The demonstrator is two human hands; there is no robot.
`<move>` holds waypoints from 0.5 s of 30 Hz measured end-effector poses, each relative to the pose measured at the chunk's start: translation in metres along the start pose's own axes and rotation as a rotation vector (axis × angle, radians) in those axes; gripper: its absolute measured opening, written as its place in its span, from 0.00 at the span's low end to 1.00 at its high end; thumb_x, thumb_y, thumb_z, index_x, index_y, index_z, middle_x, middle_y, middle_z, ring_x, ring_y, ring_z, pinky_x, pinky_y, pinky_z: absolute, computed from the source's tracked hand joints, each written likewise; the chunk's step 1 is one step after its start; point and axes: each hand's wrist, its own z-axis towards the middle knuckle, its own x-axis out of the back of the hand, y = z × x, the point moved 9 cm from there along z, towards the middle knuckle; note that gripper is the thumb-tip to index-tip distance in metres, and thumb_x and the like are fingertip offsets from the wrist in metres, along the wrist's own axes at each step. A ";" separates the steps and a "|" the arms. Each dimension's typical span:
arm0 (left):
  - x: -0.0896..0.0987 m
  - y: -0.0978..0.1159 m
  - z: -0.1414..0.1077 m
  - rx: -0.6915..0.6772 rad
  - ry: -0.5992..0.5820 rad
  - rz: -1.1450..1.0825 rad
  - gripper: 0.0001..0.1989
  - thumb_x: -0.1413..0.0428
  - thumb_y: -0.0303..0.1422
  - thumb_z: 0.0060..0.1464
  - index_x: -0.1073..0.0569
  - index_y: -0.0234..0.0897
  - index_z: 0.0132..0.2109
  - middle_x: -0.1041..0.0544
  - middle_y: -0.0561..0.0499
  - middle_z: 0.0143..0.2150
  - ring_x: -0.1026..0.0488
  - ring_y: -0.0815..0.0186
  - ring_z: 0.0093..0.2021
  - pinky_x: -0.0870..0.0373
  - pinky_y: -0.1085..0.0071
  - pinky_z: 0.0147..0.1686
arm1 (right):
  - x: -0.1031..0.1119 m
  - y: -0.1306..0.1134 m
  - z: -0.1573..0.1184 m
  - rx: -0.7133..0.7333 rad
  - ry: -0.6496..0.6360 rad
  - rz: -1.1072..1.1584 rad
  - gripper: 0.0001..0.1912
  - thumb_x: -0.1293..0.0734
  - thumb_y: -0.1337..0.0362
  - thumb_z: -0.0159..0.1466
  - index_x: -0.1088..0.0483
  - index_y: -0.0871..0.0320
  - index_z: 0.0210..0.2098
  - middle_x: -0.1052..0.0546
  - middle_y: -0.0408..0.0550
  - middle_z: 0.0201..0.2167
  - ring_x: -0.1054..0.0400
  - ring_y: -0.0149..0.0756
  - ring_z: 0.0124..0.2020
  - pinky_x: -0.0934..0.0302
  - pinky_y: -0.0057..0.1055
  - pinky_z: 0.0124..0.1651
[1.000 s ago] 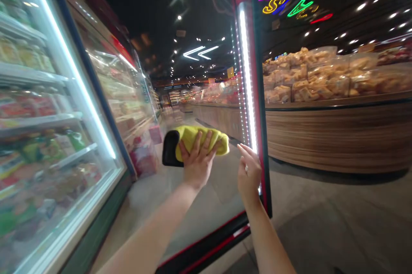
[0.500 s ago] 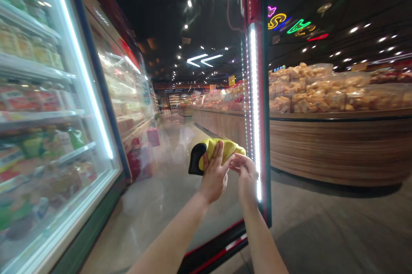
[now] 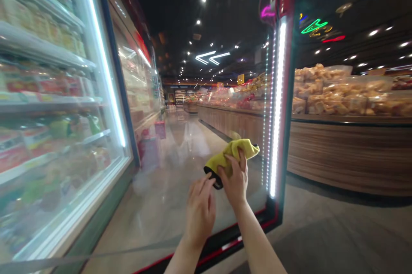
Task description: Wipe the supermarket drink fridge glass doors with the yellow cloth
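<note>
A yellow cloth [image 3: 222,161] with a dark underside is bunched in front of the glass door [image 3: 167,218], which stands open. My right hand [image 3: 235,179] grips the cloth from below, its fingers bent into the folds. At the lower left corner, the fingers of my left hand [image 3: 201,201] are closed on the cloth's dark edge. Whether the cloth touches the glass I cannot tell. A bright light strip [image 3: 277,111] runs up the door's right frame, to the right of both hands.
On the left, a lit fridge [image 3: 107,63] has shelves of blurred bottles and packets. Beyond the door's right edge, a wood-sided display counter [image 3: 347,153] carries tubs of packaged snacks [image 3: 347,93]. Red boxes [image 3: 149,143] on the floor show through the glass.
The left hand has moved from lying flat on the cloth to its lower left corner. The right hand now grips the cloth's middle. The view has swung left.
</note>
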 end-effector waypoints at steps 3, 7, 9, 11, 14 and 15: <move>0.028 -0.020 -0.006 -0.051 0.075 0.141 0.22 0.50 0.24 0.63 0.29 0.41 0.62 0.27 0.42 0.63 0.30 0.58 0.64 0.30 0.59 0.61 | 0.023 0.033 -0.012 -0.028 0.175 -0.069 0.11 0.31 0.63 0.60 0.26 0.54 0.43 0.33 0.59 0.60 0.38 0.57 0.62 0.41 0.61 0.62; 0.048 -0.039 -0.004 -0.165 0.070 0.287 0.33 0.49 0.23 0.63 0.43 0.45 0.72 0.34 0.45 0.70 0.44 0.57 0.74 0.52 0.51 0.73 | 0.033 0.043 0.013 -0.153 0.236 0.074 0.27 0.35 0.64 0.62 0.36 0.54 0.61 0.38 0.60 0.65 0.42 0.54 0.66 0.43 0.58 0.65; 0.055 -0.048 -0.005 -0.172 0.079 0.326 0.36 0.48 0.25 0.64 0.49 0.47 0.74 0.35 0.47 0.71 0.51 0.58 0.76 0.61 0.48 0.75 | 0.014 0.014 0.027 -0.119 0.152 0.122 0.35 0.37 0.61 0.66 0.49 0.54 0.71 0.39 0.61 0.67 0.42 0.52 0.67 0.44 0.54 0.66; 0.061 -0.055 -0.009 -0.156 0.108 0.353 0.37 0.48 0.26 0.65 0.52 0.48 0.75 0.37 0.46 0.72 0.56 0.58 0.77 0.66 0.47 0.74 | -0.009 -0.024 0.025 -0.005 0.073 0.048 0.39 0.37 0.58 0.68 0.55 0.55 0.73 0.37 0.62 0.65 0.43 0.53 0.66 0.45 0.56 0.67; 0.066 -0.063 -0.018 -0.121 0.158 0.360 0.38 0.46 0.28 0.64 0.52 0.47 0.75 0.41 0.45 0.73 0.59 0.58 0.77 0.69 0.45 0.74 | -0.032 -0.059 -0.007 0.257 -0.011 -0.163 0.36 0.35 0.59 0.67 0.47 0.52 0.72 0.31 0.59 0.57 0.39 0.55 0.61 0.44 0.60 0.65; 0.067 -0.066 -0.021 -0.109 0.166 0.353 0.38 0.46 0.29 0.64 0.52 0.48 0.75 0.41 0.46 0.73 0.59 0.59 0.77 0.70 0.45 0.74 | -0.035 -0.062 -0.018 0.347 -0.032 -0.218 0.33 0.35 0.60 0.66 0.43 0.50 0.70 0.30 0.56 0.54 0.37 0.53 0.58 0.41 0.59 0.63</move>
